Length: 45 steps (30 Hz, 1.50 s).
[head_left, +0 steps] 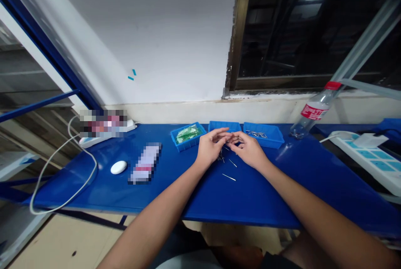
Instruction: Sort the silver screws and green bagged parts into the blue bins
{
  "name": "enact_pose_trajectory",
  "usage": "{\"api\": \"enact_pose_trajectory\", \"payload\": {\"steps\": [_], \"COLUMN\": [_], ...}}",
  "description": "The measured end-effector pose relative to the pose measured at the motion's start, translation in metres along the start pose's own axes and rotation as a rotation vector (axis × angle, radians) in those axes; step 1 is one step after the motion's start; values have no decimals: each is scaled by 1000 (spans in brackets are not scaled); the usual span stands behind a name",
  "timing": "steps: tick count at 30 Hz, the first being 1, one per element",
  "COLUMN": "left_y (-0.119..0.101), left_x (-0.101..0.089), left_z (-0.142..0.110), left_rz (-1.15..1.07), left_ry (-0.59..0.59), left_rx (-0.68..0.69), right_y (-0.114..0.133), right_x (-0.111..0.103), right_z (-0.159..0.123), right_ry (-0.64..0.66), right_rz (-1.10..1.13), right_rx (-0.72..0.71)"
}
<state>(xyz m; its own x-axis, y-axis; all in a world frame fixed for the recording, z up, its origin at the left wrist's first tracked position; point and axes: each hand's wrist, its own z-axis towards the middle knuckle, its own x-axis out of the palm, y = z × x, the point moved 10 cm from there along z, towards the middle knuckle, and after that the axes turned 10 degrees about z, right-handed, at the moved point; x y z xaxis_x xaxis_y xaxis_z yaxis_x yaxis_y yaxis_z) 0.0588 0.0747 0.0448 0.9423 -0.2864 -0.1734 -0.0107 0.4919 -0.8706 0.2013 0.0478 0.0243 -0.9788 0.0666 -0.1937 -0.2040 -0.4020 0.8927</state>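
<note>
As the two hands meet at the fingertips over the table (213, 206), head view: left hand (211, 147) and right hand (249, 148) both curled inward; cannot tell what, if anything, is pinched between. Looks like fine fingertip work. Best done, I judge, with a light pinch, wrists steady and low, so a dropped piece stays close. From the fingertips, 6 o'clock towards the wearer: loose metal pin (229, 177) at 6, small partly hidden metal cluster (221, 157) just beside, at 7. Blue bin of metal pieces (274, 137) near 3, bin of green packets (181, 146) near 9.
</note>
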Motion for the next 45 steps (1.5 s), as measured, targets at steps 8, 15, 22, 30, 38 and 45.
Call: {"api": "enact_pose_trajectory", "payload": {"steps": [8, 15, 22, 30, 38, 45], "left_y": [-13, -14, 0, 12, -5, -20], "left_x": [2, 7, 9, -6, 0, 10], "left_z": [-1, -7, -5, -2, -2, -7], "left_rz": [154, 472, 341, 331, 403, 677], "left_ry": [12, 96, 93, 2, 29, 159], "left_rx": [53, -7, -36, -54, 40, 189], "right_y": [3, 8, 14, 8, 11, 26], "right_x": [-5, -25, -11, -5, -10, -7], "right_z": [1, 0, 1, -1, -2, -4], "right_ry": [-33, -141, -23, -1, -44, -32], "right_rz": [4, -33, -162, -58, -58, -175], "right_rx": [10, 2, -68, -9, 22, -18]}}
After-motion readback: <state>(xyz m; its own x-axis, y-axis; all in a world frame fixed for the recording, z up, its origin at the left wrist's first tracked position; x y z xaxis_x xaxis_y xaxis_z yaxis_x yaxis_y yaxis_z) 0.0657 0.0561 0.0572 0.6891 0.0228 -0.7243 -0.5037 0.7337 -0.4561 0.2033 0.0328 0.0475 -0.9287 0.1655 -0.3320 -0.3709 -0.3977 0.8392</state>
